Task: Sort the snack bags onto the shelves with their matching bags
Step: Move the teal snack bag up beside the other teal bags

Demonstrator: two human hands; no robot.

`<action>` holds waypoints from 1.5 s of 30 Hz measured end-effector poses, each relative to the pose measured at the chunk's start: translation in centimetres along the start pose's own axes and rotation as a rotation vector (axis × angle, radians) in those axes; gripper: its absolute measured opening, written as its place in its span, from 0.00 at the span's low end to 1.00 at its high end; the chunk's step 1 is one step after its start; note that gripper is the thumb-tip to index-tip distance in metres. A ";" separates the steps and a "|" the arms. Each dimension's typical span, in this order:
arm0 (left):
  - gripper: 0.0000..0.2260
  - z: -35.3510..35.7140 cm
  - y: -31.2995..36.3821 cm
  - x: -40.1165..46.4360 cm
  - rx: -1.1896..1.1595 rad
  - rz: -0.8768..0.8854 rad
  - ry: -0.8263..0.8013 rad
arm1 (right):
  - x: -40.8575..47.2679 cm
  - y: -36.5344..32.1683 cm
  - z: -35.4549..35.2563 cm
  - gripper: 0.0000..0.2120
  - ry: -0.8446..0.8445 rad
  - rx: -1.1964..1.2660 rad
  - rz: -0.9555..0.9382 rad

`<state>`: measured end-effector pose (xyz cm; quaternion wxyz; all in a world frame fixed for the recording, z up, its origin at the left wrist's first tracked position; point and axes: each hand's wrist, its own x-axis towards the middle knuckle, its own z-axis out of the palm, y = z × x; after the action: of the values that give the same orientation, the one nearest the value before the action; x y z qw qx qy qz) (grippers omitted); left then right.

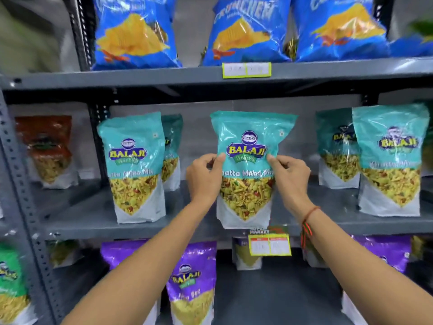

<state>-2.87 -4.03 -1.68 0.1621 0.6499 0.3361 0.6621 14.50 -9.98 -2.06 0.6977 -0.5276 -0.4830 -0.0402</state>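
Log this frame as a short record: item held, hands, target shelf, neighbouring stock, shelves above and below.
item held: teal Khatta Mitha Mix bag, upright
left hand: pinching the bag's left edge
right hand: pinching the bag's right edge
target shelf: middle shelf, bag bottom at its front edge
neighbouring stock: matching teal bags, left and right
shelf above: blue chip bags
shelf below: purple bags
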 end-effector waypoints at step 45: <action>0.32 4.1 -8.1 -2.4 0.314 -0.326 -0.720 | 0.5 10.9 -3.3 0.43 -0.754 -0.170 0.369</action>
<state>-0.44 1.16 -9.07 0.2707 0.7948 0.4533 0.2992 23.06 -7.53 -9.18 0.4218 -0.6384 -0.5968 0.2415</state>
